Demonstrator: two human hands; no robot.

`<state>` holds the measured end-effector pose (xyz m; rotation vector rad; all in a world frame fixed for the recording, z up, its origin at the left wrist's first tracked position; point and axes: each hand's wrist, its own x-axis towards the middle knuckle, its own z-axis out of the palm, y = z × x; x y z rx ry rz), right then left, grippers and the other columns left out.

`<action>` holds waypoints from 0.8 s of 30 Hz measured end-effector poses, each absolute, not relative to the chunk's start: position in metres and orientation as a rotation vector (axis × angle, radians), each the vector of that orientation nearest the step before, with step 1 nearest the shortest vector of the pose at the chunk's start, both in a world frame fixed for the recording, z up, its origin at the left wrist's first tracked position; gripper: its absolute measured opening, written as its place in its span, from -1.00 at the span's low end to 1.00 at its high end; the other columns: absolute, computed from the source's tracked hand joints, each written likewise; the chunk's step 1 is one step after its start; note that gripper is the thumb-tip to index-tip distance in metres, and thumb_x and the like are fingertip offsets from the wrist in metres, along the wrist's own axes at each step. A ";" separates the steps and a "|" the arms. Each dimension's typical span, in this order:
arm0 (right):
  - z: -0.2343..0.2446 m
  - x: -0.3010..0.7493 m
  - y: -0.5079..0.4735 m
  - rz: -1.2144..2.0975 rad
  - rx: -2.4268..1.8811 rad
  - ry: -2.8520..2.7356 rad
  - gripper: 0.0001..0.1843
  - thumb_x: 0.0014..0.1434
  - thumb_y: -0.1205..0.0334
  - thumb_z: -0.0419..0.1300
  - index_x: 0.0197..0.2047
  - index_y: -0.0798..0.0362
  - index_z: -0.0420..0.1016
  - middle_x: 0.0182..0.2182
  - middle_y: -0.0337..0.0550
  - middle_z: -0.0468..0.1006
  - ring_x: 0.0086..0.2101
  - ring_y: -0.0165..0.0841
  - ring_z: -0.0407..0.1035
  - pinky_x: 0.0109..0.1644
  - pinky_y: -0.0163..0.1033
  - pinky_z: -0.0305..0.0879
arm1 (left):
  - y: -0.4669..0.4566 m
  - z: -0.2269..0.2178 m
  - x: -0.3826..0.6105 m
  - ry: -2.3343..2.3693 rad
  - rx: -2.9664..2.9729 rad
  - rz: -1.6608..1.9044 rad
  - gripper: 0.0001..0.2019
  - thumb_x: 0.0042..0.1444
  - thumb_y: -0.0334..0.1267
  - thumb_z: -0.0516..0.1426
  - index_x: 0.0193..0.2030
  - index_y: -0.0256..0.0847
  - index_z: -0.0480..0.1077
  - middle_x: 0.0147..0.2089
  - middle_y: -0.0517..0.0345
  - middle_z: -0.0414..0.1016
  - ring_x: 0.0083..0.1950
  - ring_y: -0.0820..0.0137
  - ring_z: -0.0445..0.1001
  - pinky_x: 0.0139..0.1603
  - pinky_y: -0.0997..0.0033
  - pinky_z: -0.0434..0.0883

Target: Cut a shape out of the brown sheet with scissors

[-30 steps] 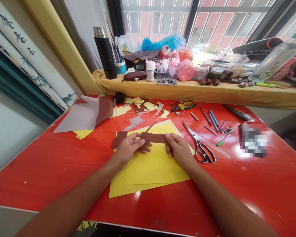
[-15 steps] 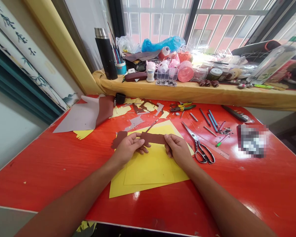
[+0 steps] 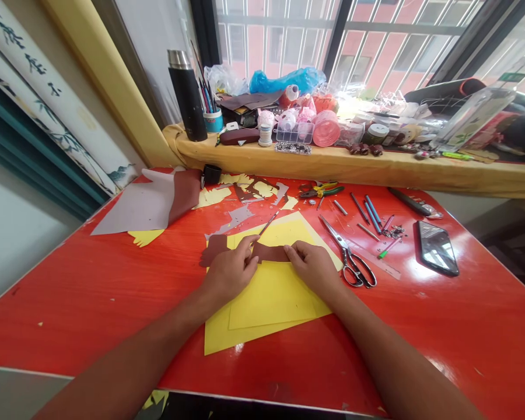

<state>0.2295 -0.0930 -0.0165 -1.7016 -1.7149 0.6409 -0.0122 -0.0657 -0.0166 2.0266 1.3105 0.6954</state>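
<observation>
A brown strip (image 3: 271, 252) of paper or thin sheet stretches between my hands, low over the yellow sheets (image 3: 271, 303). The left end is at the thumb and fingers of my left hand (image 3: 231, 269), which are closed and partly cover it. My right hand (image 3: 312, 263) pinches the other end between thumb and fingers. Left of my left hand, a second brown piece (image 3: 214, 248) with a scalloped edge overlaps the yellow sheet's border. Beyond the strip, a pencil (image 3: 269, 223) lies slanted on the yellow. Scissors (image 3: 346, 251) rest to the right of my right hand.
Pencils and pens (image 3: 371, 213), a clear ruler (image 3: 378, 262) and a phone (image 3: 437, 248) lie at the right. Pliers (image 3: 321, 190) and paper scraps (image 3: 245, 189) are farther back. A folded brown-grey sheet (image 3: 135, 204) sits left. A black flask (image 3: 187, 96) stands on the crowded sill.
The strip has been lowered toward the yellow sheets. My left hand has turned, its back now facing up, and the yellow sheets have shifted slightly right at their near edge.
</observation>
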 end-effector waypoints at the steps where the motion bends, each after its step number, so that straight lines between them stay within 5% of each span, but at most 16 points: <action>1: -0.016 0.229 -0.093 0.625 -1.720 -1.737 -0.45 0.50 -0.06 0.19 -0.51 -0.11 0.18 -0.63 -0.25 0.31 -0.55 -0.23 0.19 -0.40 -0.13 -0.08 | -0.066 -0.016 -0.012 1.318 2.055 0.691 -0.54 0.37 -0.21 0.15 0.38 -0.11 0.47 -0.46 0.33 0.39 -0.45 0.26 0.39 -0.35 0.30 0.10; 7: -0.014 0.226 -0.094 0.542 -1.837 -1.814 -0.55 0.51 0.08 0.25 -0.47 -0.07 0.40 -0.60 -0.22 0.41 -0.51 -0.21 0.27 -0.37 -0.16 -0.08 | -0.066 -0.011 -0.009 1.388 2.259 0.370 -0.46 0.45 -0.25 0.09 0.53 -0.16 0.37 -0.33 0.20 0.59 -0.34 0.22 0.54 -0.31 0.30 0.22; 12: -0.011 0.224 -0.093 0.522 -1.896 -1.816 -0.59 0.54 0.12 0.28 -0.40 -0.01 0.54 -0.54 -0.17 0.53 -0.44 -0.21 0.36 -0.33 -0.18 -0.03 | -0.063 -0.011 -0.008 1.447 2.354 0.203 -0.53 0.50 -0.21 0.05 0.46 -0.12 0.47 -0.09 0.05 0.78 -0.13 0.12 0.71 -0.20 0.27 0.36; 24: 0.000 0.233 -0.089 0.569 -1.880 -1.576 -0.64 0.59 0.07 0.21 -0.26 0.00 0.64 -0.47 -0.27 0.58 -0.43 -0.30 0.45 -0.35 -0.27 0.18 | -0.056 -0.016 -0.013 1.405 2.298 0.250 -0.53 0.46 -0.03 -0.02 0.29 0.01 0.60 0.07 0.12 0.82 0.01 0.10 0.76 -0.15 0.29 0.44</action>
